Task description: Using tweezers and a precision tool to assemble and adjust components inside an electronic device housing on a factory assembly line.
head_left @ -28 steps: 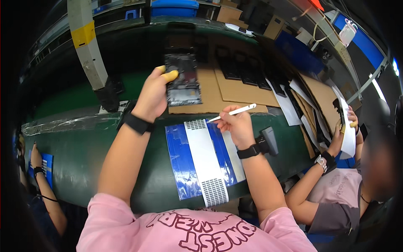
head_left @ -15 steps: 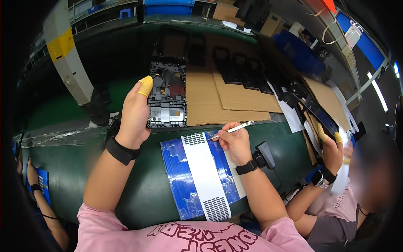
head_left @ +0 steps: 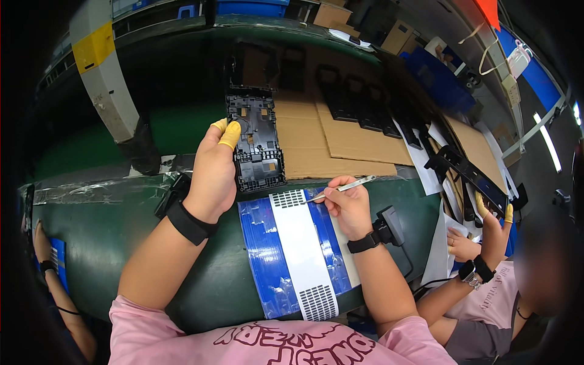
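My left hand, with yellow finger cots on the thumb and a finger, grips the left edge of a black plastic housing full of ribs and cut-outs. The housing is held over the far part of the bench. In my right hand is a pair of metal tweezers, pinched between thumb and fingers. Their tips reach the top end of a white backing strip, beside rows of small black pads. Another block of black pads lies at the strip's near end. Beneath the strip is a blue taped board.
Cardboard sheets cover the bench beyond my right hand, with several black frames on them. At right a co-worker's hand holds a black panel. A grey post rises at left. Another person's arm shows at far left.
The housing has tilted in my left hand and shifted slightly right. The tweezers stay at the strip's top end. The co-worker's other hand has come into clearer view at a white sheet.
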`<state>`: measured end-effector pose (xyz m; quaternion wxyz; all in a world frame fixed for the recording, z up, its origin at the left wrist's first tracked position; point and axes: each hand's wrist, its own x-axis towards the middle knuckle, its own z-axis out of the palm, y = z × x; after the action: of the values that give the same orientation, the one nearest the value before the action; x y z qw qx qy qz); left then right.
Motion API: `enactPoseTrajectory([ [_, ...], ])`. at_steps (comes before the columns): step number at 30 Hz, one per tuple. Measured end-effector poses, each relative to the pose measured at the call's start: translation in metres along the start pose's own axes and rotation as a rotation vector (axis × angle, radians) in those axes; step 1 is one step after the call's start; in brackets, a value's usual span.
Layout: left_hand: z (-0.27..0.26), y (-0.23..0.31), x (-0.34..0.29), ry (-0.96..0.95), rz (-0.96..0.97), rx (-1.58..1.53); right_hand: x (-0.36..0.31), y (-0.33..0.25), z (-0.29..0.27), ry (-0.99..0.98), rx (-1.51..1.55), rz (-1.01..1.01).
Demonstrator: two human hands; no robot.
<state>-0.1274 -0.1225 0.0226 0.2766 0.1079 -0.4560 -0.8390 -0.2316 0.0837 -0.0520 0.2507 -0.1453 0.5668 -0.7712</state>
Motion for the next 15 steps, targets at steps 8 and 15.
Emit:
enactPoseTrajectory([
  [8,0.004,-0.002,-0.005,-0.017,0.005,0.014,0.000,-0.002,0.000,0.004,-0.016,-0.007],
  [15,0.009,-0.016,-0.014,-0.022,-0.068,0.025,-0.024,-0.038,0.006,-0.064,0.196,-0.098],
])
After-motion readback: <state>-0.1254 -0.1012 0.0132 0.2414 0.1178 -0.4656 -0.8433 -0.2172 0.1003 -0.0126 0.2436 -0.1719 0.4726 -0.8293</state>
